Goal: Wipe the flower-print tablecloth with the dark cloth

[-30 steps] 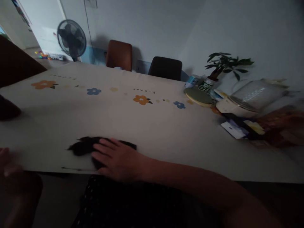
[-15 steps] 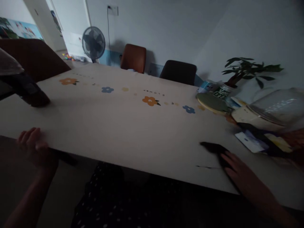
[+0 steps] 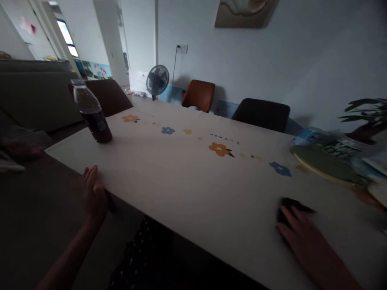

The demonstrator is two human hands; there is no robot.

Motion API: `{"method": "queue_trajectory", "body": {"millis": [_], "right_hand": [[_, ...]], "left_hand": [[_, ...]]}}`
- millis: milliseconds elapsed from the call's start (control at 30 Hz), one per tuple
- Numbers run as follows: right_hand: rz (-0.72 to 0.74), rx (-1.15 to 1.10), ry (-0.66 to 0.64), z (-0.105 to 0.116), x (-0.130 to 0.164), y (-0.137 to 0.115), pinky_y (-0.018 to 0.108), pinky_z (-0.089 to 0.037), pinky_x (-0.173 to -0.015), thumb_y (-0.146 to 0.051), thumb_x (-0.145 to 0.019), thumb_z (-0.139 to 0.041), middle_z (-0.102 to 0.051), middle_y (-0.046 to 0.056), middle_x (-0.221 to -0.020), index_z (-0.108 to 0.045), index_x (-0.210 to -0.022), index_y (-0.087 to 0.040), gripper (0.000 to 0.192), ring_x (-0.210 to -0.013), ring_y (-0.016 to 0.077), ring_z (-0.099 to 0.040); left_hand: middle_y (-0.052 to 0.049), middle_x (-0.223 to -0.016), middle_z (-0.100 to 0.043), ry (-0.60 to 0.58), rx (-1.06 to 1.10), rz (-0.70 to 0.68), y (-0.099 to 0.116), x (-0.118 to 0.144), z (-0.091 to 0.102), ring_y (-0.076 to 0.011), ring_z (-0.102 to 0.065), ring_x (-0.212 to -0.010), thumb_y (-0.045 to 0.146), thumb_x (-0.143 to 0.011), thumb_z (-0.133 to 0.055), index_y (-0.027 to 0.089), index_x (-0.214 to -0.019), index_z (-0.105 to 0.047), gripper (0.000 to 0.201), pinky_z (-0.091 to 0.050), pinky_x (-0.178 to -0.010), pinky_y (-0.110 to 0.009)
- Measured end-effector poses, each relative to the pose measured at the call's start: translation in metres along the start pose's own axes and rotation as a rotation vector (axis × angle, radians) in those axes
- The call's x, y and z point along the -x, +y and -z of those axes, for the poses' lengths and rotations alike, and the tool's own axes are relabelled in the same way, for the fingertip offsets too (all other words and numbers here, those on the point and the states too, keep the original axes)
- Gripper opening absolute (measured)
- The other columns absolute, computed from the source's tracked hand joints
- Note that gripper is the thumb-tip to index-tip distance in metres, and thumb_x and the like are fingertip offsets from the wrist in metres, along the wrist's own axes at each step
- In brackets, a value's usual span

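Note:
My right hand point(image 3: 298, 225) presses a crumpled black cloth point(image 3: 286, 217) onto the white table point(image 3: 181, 181), with its fingers bent over it. At the table's near left edge is my left hand point(image 3: 93, 193), its fingers curled and close together. Whether it grips the edge or something small cannot be made out. Just beyond the left hand, a clear bottle point(image 3: 98, 125) with dark contents and a dark label stands on the table, appearing tilted in the view. Orange and blue flowers are printed across the tabletop.
A green round mat point(image 3: 323, 163), a potted plant point(image 3: 367, 117) and other items crowd the right end. Across the table stand a brown chair point(image 3: 199, 94) and a black chair point(image 3: 261, 112). A fan point(image 3: 157, 80) is behind, and a sofa point(image 3: 36, 92) at left.
The view has swung left and shows more of the room. My right hand has shifted with the black cloth, which is now bunched under the fingers. The left hand stays at the table edge.

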State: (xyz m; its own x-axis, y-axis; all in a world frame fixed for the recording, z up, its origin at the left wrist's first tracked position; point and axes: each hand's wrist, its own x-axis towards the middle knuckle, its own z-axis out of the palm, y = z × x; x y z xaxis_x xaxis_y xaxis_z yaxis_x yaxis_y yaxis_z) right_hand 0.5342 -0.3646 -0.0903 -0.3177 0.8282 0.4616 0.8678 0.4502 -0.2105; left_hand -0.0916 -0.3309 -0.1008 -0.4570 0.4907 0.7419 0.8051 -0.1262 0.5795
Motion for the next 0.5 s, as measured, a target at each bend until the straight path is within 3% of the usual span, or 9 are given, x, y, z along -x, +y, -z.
{"method": "queue_trajectory", "body": {"millis": [67,133,200,267,333,400,500], "right_hand": [[-0.128,-0.051,-0.042,-0.023,-0.063,-0.062,0.062,-0.024,-0.116,-0.065,-0.093,-0.036,-0.048,0.011,-0.146,-0.069,-0.117,-0.029,0.055,-0.139,0.0398,-0.034],[-0.213,-0.205,-0.127,-0.042,-0.122,-0.124,0.061,-0.019,-0.118,-0.073,-0.089,-0.036,-0.040,0.017,-0.150,-0.061,-0.131,-0.016,0.075,-0.142,0.0402,-0.030],[-0.232,-0.511,-0.264,-0.052,-0.170,-0.178,0.059,-0.011,-0.120,-0.077,-0.086,-0.041,-0.035,0.017,-0.153,-0.054,-0.138,-0.015,0.083,-0.145,0.0362,-0.023],[-0.301,-0.969,-0.319,-0.053,-0.204,-0.216,0.050,-0.012,-0.122,-0.074,-0.090,-0.039,-0.035,0.011,-0.155,-0.049,-0.142,-0.020,0.076,-0.146,0.0272,-0.024],[-0.393,-1.457,-0.327,-0.045,-0.222,-0.235,0.045,-0.019,-0.121,-0.067,-0.096,-0.032,-0.040,0.008,-0.152,-0.051,-0.138,-0.022,0.065,-0.143,0.0225,-0.032],[-0.504,-1.794,-0.319,-0.032,-0.226,-0.236,0.042,-0.026,-0.119,-0.059,-0.101,-0.024,-0.045,0.009,-0.149,-0.057,-0.129,-0.020,0.059,-0.137,0.0209,-0.042],[-0.648,-1.945,-0.265,-0.014,-0.214,-0.221,0.040,-0.031,-0.117,-0.056,-0.102,-0.015,-0.050,0.010,-0.145,-0.063,-0.117,-0.017,0.063,-0.131,0.0208,-0.050]], "left_hand": [[-0.017,-0.133,-0.057,-0.009,-0.017,-0.090,0.014,0.002,0.005,-0.0263,-0.043,-0.136,0.022,-0.093,-0.038,0.013,-0.129,-0.056,0.041,-0.022,-0.120,-0.053],[-0.017,-0.131,-0.058,-0.030,-0.037,-0.206,0.032,0.003,0.011,-0.0259,-0.045,-0.135,0.020,-0.094,-0.043,0.015,-0.129,-0.055,0.038,-0.019,-0.120,-0.053],[-0.016,-0.131,-0.058,-0.048,-0.026,-0.296,0.051,0.000,0.018,-0.0255,-0.045,-0.135,0.018,-0.092,-0.050,0.018,-0.132,-0.054,0.039,-0.023,-0.119,-0.052],[-0.013,-0.132,-0.057,-0.073,0.009,-0.361,0.067,-0.005,0.025,-0.0247,-0.045,-0.135,0.017,-0.090,-0.055,0.023,-0.136,-0.051,0.047,-0.032,-0.116,-0.049],[-0.008,-0.133,-0.057,-0.114,0.038,-0.376,0.077,-0.012,0.033,-0.0248,-0.046,-0.134,0.019,-0.089,-0.056,0.031,-0.140,-0.048,0.052,-0.038,-0.112,-0.048],[-0.003,-0.133,-0.058,-0.173,0.052,-0.328,0.078,-0.019,0.038,-0.0262,-0.048,-0.132,0.026,-0.089,-0.055,0.040,-0.140,-0.048,0.053,-0.038,-0.112,-0.050],[0.007,-0.131,-0.059,-0.228,0.093,-0.204,0.070,-0.028,0.034,-0.0272,-0.052,-0.128,0.040,-0.085,-0.056,0.051,-0.131,-0.054,0.047,-0.037,-0.115,-0.051]]}}
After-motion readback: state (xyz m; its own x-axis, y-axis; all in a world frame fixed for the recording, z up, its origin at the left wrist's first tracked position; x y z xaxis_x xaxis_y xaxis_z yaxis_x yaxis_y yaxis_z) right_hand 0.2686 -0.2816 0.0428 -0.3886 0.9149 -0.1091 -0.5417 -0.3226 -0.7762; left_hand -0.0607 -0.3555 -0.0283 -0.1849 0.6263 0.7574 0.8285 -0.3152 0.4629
